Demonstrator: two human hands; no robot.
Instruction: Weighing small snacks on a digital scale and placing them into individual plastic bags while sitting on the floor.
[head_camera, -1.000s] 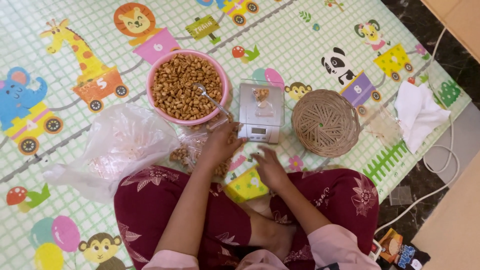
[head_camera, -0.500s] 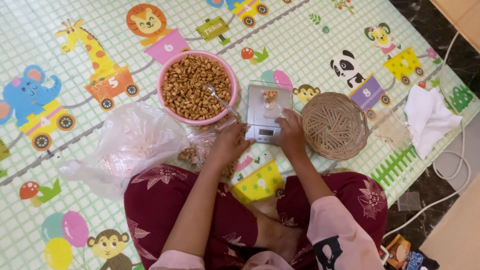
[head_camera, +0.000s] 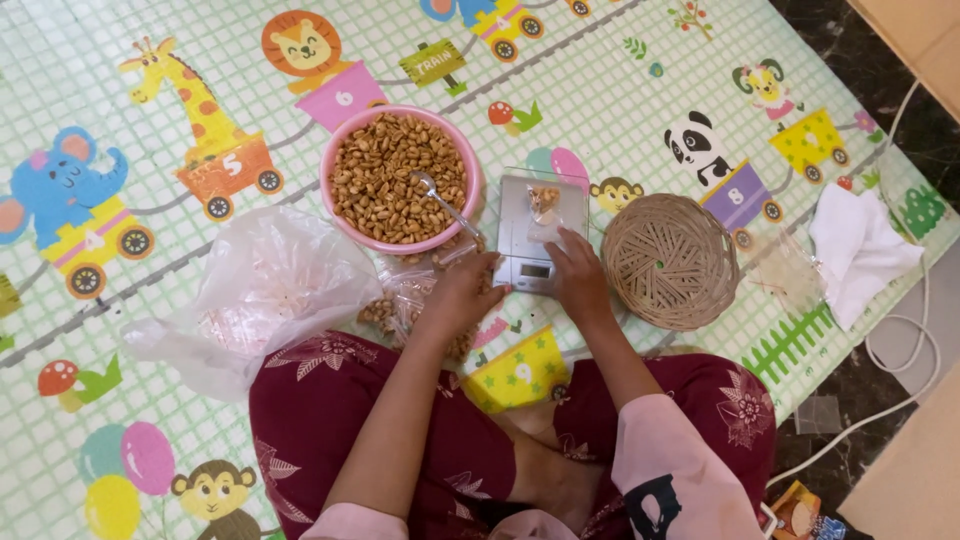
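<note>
Right hand (head_camera: 572, 277) pinches the small bag (head_camera: 545, 222) on the scale (head_camera: 540, 235) — left hand (head_camera: 462, 292) curled beside it.

A small clear packet of nuts (head_camera: 543, 207) lies on the silver kitchen scale (head_camera: 540, 232) at centre frame, whose dark little screen (head_camera: 534, 271) faces the person. Left of centre lies a large crumpled translucent plastic bag (head_camera: 262, 290). Small clear packets of nuts (head_camera: 400, 305) sit just below the pink bowl. An orange snack pack (head_camera: 800, 510) shows at the lower right edge.
</note>
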